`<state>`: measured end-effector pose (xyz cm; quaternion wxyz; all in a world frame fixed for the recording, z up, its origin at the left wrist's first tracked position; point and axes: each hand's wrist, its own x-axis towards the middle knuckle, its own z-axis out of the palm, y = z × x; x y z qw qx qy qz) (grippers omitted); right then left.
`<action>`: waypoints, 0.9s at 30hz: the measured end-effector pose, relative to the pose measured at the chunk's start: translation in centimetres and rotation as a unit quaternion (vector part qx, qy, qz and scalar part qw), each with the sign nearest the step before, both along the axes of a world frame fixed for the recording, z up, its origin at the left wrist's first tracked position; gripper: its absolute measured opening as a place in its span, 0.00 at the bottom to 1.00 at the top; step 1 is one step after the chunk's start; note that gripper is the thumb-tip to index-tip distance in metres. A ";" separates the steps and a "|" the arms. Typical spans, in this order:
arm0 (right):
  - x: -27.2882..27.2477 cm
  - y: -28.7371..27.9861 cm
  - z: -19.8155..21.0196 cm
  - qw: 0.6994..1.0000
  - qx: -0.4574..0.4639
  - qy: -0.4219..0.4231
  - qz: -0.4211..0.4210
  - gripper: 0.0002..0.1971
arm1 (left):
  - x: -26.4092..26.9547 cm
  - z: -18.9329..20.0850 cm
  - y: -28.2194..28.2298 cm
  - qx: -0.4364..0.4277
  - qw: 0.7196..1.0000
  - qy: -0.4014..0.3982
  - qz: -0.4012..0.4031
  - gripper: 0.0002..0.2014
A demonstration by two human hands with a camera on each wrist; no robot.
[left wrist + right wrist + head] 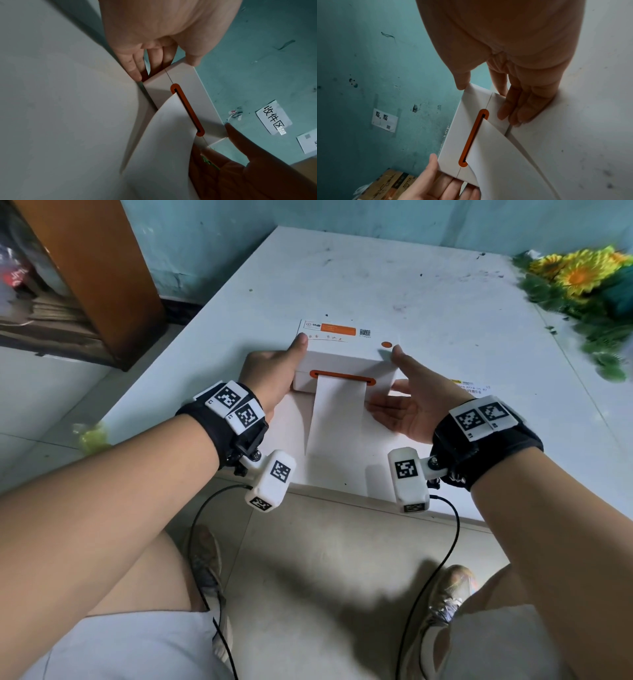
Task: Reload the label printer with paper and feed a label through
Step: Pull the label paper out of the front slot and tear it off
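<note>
A white label printer (346, 359) with an orange-rimmed slot (342, 374) and an orange button (386, 344) sits near the front of the white table (445, 313). A blank white paper strip (337, 416) hangs out of the slot toward me. My left hand (284, 368) is at the printer's left end, thumb on the top corner, straight fingers (137, 73) flat against the side. My right hand (394, 381) is at the right end, its thumb touching the top edge, and its straight fingers (513, 115) lie beside the front corner. The wrist views show the slot (188, 108) and the strip (496, 155) bending down.
A printed label sheet (332, 332) with an orange band and QR code lies just behind the printer. Artificial sunflowers (579, 275) fill the back right corner. A small sticker (469, 385) lies to the right. A brown wooden post (102, 268) stands left of the table.
</note>
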<state>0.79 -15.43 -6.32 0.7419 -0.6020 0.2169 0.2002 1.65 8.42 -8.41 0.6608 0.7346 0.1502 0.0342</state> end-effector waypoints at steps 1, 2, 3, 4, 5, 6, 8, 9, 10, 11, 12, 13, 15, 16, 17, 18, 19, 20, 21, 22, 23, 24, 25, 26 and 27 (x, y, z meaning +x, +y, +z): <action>0.0 0.2 0.0 1.000 -0.003 -0.002 0.005 0.40 | -0.1 0.1 0.3 0.000 1.000 -0.004 0.005 0.32; 0.1 0.4 0.0 1.000 -0.006 -0.004 0.008 0.38 | -0.2 0.3 0.6 0.003 1.000 -0.007 0.009 0.32; 0.1 0.6 0.1 1.000 -0.009 -0.006 0.010 0.37 | -0.3 0.4 0.8 0.008 1.000 -0.009 0.013 0.32; 0.1 0.8 0.2 1.000 -0.015 -0.008 0.013 0.37 | -0.5 0.6 0.9 0.008 1.000 -0.008 0.014 0.32; 0.2 1.0 0.2 1.000 -0.021 -0.009 0.016 0.36 | -0.7 0.6 1.1 0.001 1.000 -0.010 0.014 0.30; 0.2 1.1 0.3 0.999 -0.027 -0.009 0.017 0.36 | -0.9 0.6 1.2 -0.005 1.000 -0.012 0.015 0.28; 0.3 1.3 0.2 0.999 -0.033 -0.008 0.016 0.35 | -1.2 0.3 1.2 -0.013 1.000 -0.013 0.014 0.24; 0.4 1.3 0.1 0.999 -0.036 -0.009 0.016 0.35 | -1.2 0.1 1.3 -0.012 1.000 -0.013 0.014 0.27; 0.5 1.2 0.0 0.999 -0.040 -0.009 0.016 0.35 | -1.2 -0.1 1.3 -0.011 1.000 -0.010 0.013 0.30; 0.6 1.1 -0.1 0.999 -0.042 -0.010 0.017 0.35 | -1.0 -0.3 1.3 -0.013 1.000 -0.010 0.010 0.32; 0.7 1.1 -0.2 0.999 -0.043 -0.011 0.016 0.35 | -0.8 -0.5 1.3 -0.016 1.000 -0.012 0.007 0.33; 0.8 1.0 -0.3 0.999 -0.043 -0.012 0.015 0.35 | -0.6 -0.6 1.3 -0.018 1.000 -0.009 0.005 0.33; 0.9 1.1 -0.3 0.999 -0.045 -0.013 0.015 0.35 | -0.2 -0.5 1.2 -0.018 1.000 0.000 0.008 0.33; 0.9 1.1 -0.4 0.999 -0.048 -0.014 0.014 0.35 | 0.0 -0.4 1.1 -0.021 1.000 0.004 0.008 0.33; 1.0 1.1 -0.4 0.999 -0.049 -0.017 0.012 0.36 | 0.1 -0.2 1.1 -0.024 1.000 0.009 0.008 0.33; 1.0 1.2 -0.4 0.998 -0.051 -0.021 0.010 0.36 | 0.1 0.1 1.0 -0.029 0.999 0.015 0.011 0.33; 1.0 1.2 -0.4 0.998 -0.053 -0.024 0.008 0.36 | 0.2 0.3 0.9 -0.036 0.999 0.018 0.015 0.33; 1.0 1.3 -0.4 0.998 -0.055 -0.026 0.009 0.36 | 0.2 0.5 0.8 -0.045 0.999 0.021 0.017 0.32; 0.9 1.4 -0.3 0.998 -0.056 -0.028 0.011 0.35 | 0.2 0.6 0.7 -0.050 0.998 0.022 0.018 0.32; 0.8 1.4 -0.3 0.998 -0.058 -0.028 0.012 0.33 | 0.1 0.7 0.7 -0.054 0.998 0.024 0.019 0.32; 0.7 1.5 -0.2 0.998 -0.059 -0.029 0.012 0.31 | 0.1 0.8 0.6 -0.057 0.998 0.026 0.021 0.31; 0.6 1.6 -0.2 0.998 -0.061 -0.029 0.011 0.28 | 0.0 0.8 0.6 -0.059 0.998 0.029 0.024 0.31; 0.5 1.7 -0.1 0.998 -0.062 -0.028 0.008 0.26 | -0.2 1.0 0.5 -0.059 0.997 0.033 0.027 0.30; 0.5 1.7 -0.1 0.998 -0.063 -0.026 0.005 0.25 | -0.4 1.2 0.4 -0.059 0.997 0.038 0.029 0.28; 0.5 1.8 -0.1 0.998 -0.062 -0.026 0.002 0.25 | -0.7 1.6 0.4 -0.059 0.997 0.040 0.032 0.25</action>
